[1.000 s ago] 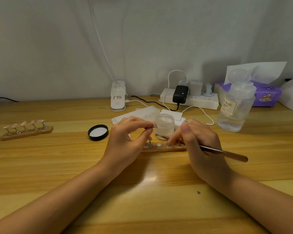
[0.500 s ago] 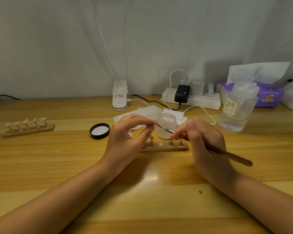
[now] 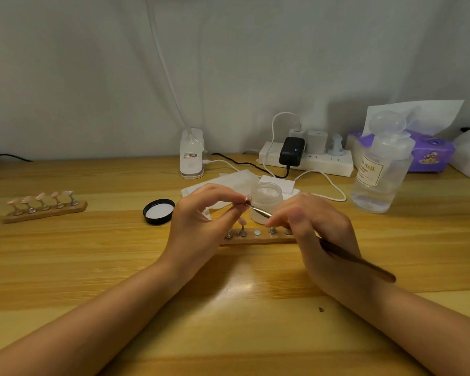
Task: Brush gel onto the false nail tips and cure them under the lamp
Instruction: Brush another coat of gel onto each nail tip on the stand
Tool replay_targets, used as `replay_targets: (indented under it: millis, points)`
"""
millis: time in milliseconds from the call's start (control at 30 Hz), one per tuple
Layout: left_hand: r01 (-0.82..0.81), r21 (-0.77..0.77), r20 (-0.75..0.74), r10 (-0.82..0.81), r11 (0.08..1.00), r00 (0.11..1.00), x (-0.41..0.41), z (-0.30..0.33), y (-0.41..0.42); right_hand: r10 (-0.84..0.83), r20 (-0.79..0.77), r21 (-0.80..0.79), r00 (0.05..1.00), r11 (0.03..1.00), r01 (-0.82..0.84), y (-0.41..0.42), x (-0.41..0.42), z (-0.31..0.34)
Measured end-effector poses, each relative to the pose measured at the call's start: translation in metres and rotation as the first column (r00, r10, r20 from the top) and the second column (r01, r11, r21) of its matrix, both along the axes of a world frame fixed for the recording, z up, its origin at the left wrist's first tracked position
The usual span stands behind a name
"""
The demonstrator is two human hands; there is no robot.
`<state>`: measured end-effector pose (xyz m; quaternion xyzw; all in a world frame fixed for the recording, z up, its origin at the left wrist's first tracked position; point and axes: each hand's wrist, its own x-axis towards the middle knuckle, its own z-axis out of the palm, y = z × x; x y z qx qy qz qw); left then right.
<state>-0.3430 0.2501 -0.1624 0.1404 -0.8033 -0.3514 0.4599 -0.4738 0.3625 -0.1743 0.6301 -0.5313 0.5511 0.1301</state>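
Pale wall [image 3: 92, 77] fills the upper half of the frame, and below it a wooden desk [image 3: 65, 267] runs across the lower half. At the back right of the desk lie a power strip [image 3: 326, 162] with chargers, a purple tissue box [image 3: 432, 156] and, in front of it, a clear bottle [image 3: 379, 169]. A white clip lamp [image 3: 192, 156] stands at back centre. At far left a wooden rack [image 3: 45, 208] carries five pink nail tips. A second rack [image 3: 258, 237] lies at centre, partly behind the hands, with one tip standing on it. Just behind it sits an open gel jar [image 3: 265, 199] on white wipes [image 3: 228, 177]; its black lid [image 3: 158, 211] lies to the left. The left hand [image 3: 198, 226] pinches a nail tip [image 3: 247, 200] on its metal stand between thumb and fingers, raised above the centre rack. The right hand [image 3: 320, 234] grips a brush [image 3: 358, 260], whose tip touches that nail tip.
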Motion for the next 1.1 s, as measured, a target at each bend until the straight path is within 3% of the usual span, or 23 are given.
replay_targets:
  millis: [100,167,367,567,633,767,1000,1100]
  points:
    - [-0.014,0.020,0.011,0.014,1.000,1.000,-0.0005,-0.0008,-0.0007,-0.003,0.229,0.039,0.973,0.999,-0.007,0.0007,-0.0021,0.0005]
    - [-0.008,0.027,0.009,0.008,1.000,1.000,-0.0008,-0.0006,-0.0001,-0.005,0.303,0.048,0.953,0.999,-0.010,0.0005,-0.0030,0.0012]
    - [-0.011,-0.001,-0.001,0.011,1.000,1.000,-0.0004,-0.0004,0.0005,-0.020,0.003,0.011,1.000,1.000,0.020,-0.0005,0.0010,-0.0008]
    - [-0.018,0.007,0.020,0.017,1.000,1.000,-0.0009,-0.0023,-0.0009,-0.034,0.245,0.066,0.969,0.998,0.018,0.0002,-0.0017,0.0031]
    - [-0.022,0.008,0.027,0.022,1.000,0.999,-0.0007,-0.0023,-0.0010,-0.019,0.222,0.052,0.975,0.999,0.008,0.0007,-0.0001,0.0040]
    - [-0.018,-0.010,0.019,0.019,1.000,1.000,-0.0006,-0.0008,-0.0004,-0.009,0.011,0.016,1.000,1.000,0.009,0.0005,0.0025,0.0014]
    - [-0.018,-0.004,0.042,0.018,1.000,0.999,0.0004,-0.0021,-0.0013,-0.040,0.298,0.078,0.954,0.997,0.018,0.0003,-0.0025,0.0028]
    - [-0.013,-0.008,0.040,0.013,1.000,0.999,0.0003,-0.0018,-0.0013,-0.010,0.181,0.044,0.983,0.999,0.002,0.0007,-0.0002,0.0027]
